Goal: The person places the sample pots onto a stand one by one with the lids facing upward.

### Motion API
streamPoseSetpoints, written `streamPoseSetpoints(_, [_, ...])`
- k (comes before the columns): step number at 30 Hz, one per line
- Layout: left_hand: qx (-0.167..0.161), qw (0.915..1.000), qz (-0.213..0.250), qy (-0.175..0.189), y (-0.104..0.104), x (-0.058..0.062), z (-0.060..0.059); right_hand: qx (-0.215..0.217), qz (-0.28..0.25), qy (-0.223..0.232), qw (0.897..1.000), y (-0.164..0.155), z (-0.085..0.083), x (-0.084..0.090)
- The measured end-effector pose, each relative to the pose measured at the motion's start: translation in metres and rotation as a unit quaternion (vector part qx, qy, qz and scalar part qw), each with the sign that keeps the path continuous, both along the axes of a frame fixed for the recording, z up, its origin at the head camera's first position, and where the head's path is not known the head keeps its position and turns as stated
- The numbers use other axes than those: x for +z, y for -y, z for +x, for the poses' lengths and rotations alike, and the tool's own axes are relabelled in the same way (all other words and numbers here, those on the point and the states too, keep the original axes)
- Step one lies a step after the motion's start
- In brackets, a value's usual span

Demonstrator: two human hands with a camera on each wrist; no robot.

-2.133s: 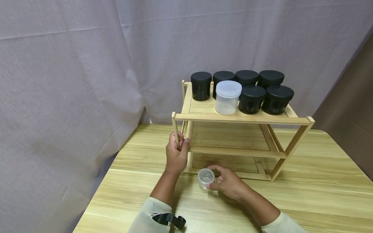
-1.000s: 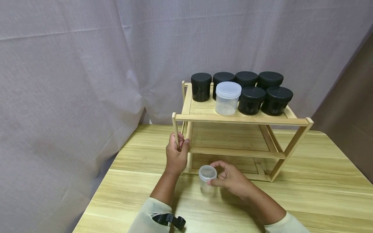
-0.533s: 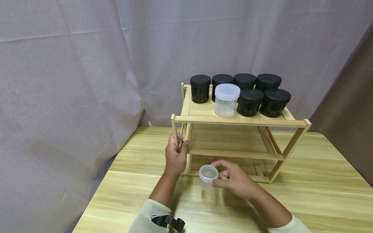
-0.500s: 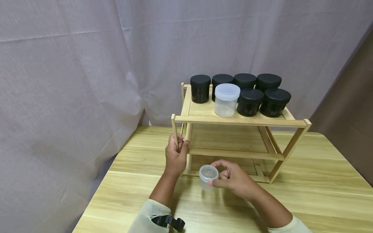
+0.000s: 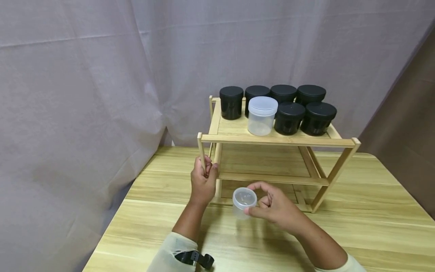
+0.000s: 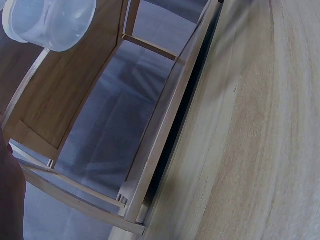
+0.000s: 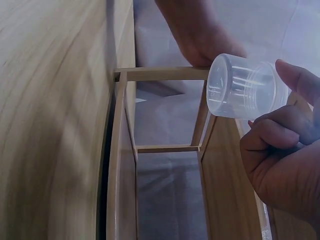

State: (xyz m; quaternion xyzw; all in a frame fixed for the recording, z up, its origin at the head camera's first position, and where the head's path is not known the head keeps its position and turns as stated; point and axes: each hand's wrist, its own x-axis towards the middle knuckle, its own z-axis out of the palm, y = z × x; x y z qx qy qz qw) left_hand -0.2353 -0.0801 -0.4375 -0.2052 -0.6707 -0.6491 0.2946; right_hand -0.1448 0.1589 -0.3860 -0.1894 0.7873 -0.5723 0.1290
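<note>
My right hand (image 5: 276, 207) pinches a small clear plastic jar (image 5: 240, 211) near its rim, thumb on the near side and index finger on the far side. The jar is held upright, low in front of the wooden rack (image 5: 278, 140); the right wrist view shows the jar (image 7: 245, 87) raised off the table. Around the rack's left front post, at the middle shelf, my left hand (image 5: 203, 183) is curled. In the left wrist view, the jar (image 6: 55, 22) appears at the upper left, beside the rack's shelves.
On the rack's top shelf stand several black lidded jars (image 5: 232, 104) and one translucent jar (image 5: 261, 120) with a whitish lid. The rack sits on a wood-grain table (image 5: 159, 196). Grey cloth (image 5: 102, 94) hangs behind, and a brown panel (image 5: 404, 109) stands at the right.
My right hand has lifted the clear jar from low near the table, bringing it slightly up and right. My left hand keeps its grip on the rack post. The head view has shifted slightly.
</note>
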Motion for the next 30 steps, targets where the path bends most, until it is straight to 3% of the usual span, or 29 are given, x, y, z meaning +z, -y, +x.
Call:
streamPoseSetpoints(17, [-0.005, 1.0, 0.001, 0.005, 0.001, 0.0, 0.0, -0.043, -0.005, -0.024, 0.999, -0.002, 0.017, 0.032])
streamPoseSetpoints(30, [0.008, 0.9999, -0.003, -0.012, 0.001, -0.002, -0.001, -0.031, -0.007, -0.046, 0.998, -0.001, 0.017, 0.054])
